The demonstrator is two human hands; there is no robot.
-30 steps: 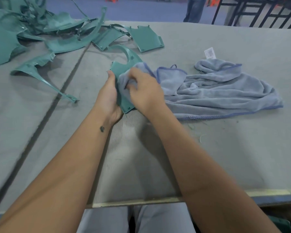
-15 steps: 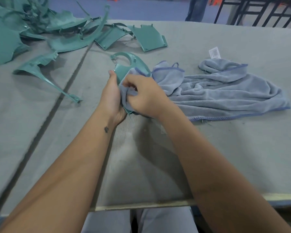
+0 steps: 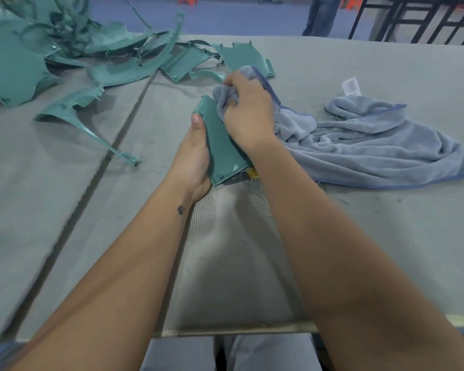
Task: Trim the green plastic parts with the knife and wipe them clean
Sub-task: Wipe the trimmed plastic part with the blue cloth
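My left hand [image 3: 194, 153] grips a flat green plastic part [image 3: 220, 145] by its left edge, thumb on top, just above the grey table. My right hand [image 3: 248, 113] clutches a bunched corner of the grey-blue cloth [image 3: 373, 148] and presses it on the part's far end. The rest of the cloth trails to the right over the table. A small yellow object [image 3: 253, 173], perhaps the knife, peeks out under the part beside my right wrist; most of it is hidden.
A heap of green plastic parts [image 3: 73, 57] covers the table's far left, with one long thin piece [image 3: 86, 124] lying nearer. Thin green shavings [image 3: 263, 199] lie near my right forearm. A dark seam [image 3: 105, 162] crosses the table [image 3: 386, 250]. A person stands beyond the far edge.
My right hand has slid the bunched cloth from the near end of the part toward its far end, baring more of the green surface. My left hand keeps its hold.
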